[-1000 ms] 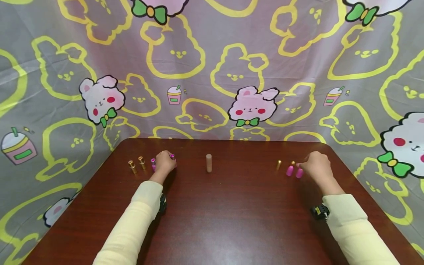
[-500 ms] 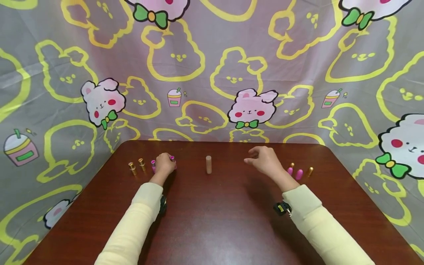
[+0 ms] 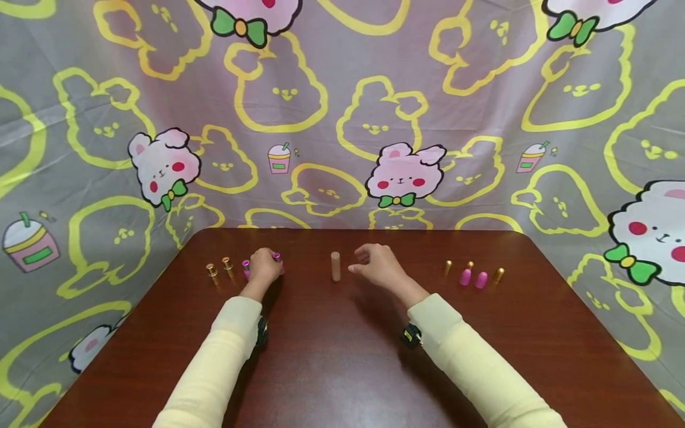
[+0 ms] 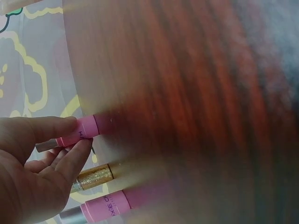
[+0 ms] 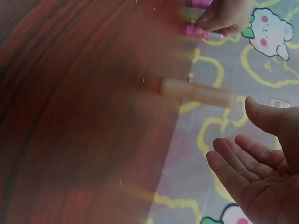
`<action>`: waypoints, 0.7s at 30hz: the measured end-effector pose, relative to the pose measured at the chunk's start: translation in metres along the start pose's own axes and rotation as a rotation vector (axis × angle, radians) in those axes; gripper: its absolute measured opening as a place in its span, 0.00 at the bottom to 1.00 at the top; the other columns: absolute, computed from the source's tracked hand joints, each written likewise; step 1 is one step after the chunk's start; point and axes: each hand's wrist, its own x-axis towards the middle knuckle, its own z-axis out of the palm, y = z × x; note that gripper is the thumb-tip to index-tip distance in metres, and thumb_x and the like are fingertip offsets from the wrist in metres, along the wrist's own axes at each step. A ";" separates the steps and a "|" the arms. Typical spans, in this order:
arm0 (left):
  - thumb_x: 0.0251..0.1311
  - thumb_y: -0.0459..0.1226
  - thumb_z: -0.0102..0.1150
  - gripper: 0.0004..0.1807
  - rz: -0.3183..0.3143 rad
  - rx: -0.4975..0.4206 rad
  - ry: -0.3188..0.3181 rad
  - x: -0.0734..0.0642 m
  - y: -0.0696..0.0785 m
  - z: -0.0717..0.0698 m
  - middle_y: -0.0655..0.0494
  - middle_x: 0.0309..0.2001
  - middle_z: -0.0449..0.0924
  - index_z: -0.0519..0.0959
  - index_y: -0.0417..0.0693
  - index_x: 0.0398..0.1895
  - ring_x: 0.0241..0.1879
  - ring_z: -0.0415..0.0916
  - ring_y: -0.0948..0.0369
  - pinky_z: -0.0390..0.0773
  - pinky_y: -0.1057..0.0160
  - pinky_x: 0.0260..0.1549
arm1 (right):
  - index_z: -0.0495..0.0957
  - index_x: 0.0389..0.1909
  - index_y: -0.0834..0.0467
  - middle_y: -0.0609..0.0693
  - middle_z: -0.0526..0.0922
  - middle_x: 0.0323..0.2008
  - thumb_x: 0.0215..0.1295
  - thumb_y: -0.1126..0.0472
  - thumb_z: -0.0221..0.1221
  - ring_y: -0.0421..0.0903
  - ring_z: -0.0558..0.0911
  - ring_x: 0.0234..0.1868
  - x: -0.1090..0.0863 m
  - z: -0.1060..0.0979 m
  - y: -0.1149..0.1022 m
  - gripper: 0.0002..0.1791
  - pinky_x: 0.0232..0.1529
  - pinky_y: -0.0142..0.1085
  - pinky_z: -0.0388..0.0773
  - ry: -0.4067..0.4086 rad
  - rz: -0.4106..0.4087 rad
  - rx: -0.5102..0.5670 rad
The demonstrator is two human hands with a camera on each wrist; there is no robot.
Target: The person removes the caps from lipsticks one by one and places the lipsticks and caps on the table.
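Note:
My left hand [image 3: 264, 266] pinches an uncapped pink lipstick tube [image 4: 77, 132] between thumb and fingers, its silver neck toward the palm. Beside it in the left wrist view stand a gold glitter lipstick tube [image 4: 96, 178] and a second pink lipstick tube [image 4: 108, 206]. In the head view two gold tubes [image 3: 213, 274] show farther left. My right hand [image 3: 381, 264] holds nothing, thumb and fingers spread apart just right of an upright tan cylindrical tube [image 3: 335, 267]. A gap shows between the thumb and the tan tube [image 5: 198, 93] in the right wrist view.
On the table's right side stand two pink rounded caps [image 3: 481, 280] and several gold ones [image 3: 499, 274]. The brown wooden table [image 3: 332, 356] ends at a grey cartoon-print cloth [image 3: 321, 142] hanging behind and at both sides.
My right hand has left the caps at the right and swung left to beside the tan tube, uncovering a gold cap. The left hand stays on the pink lipstick tube.

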 end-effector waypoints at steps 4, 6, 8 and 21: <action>0.47 0.30 0.66 0.05 0.004 0.006 -0.008 0.001 0.001 0.000 0.40 0.35 0.83 0.83 0.36 0.28 0.38 0.78 0.44 0.78 0.50 0.38 | 0.80 0.48 0.66 0.59 0.84 0.44 0.57 0.59 0.70 0.51 0.83 0.45 0.006 0.013 0.001 0.21 0.45 0.43 0.80 0.014 0.011 0.008; 0.46 0.30 0.66 0.04 0.007 0.014 -0.011 0.001 0.001 0.000 0.40 0.33 0.83 0.82 0.37 0.25 0.37 0.78 0.44 0.78 0.50 0.37 | 0.80 0.48 0.66 0.59 0.84 0.44 0.56 0.59 0.70 0.50 0.83 0.44 0.009 0.018 0.002 0.21 0.44 0.43 0.80 0.020 0.015 0.008; 0.45 0.30 0.67 0.04 0.006 0.022 -0.009 0.002 0.002 0.000 0.41 0.32 0.82 0.81 0.38 0.22 0.36 0.77 0.45 0.78 0.51 0.36 | 0.80 0.48 0.67 0.59 0.84 0.43 0.57 0.58 0.70 0.50 0.83 0.44 0.012 0.022 0.002 0.22 0.43 0.42 0.80 0.024 0.021 0.016; 0.47 0.29 0.65 0.04 0.029 0.023 0.003 0.001 0.002 -0.001 0.38 0.34 0.83 0.83 0.34 0.26 0.38 0.79 0.42 0.78 0.49 0.39 | 0.81 0.47 0.63 0.53 0.84 0.43 0.57 0.57 0.70 0.50 0.82 0.47 0.027 0.043 0.003 0.20 0.44 0.42 0.79 0.047 0.051 0.048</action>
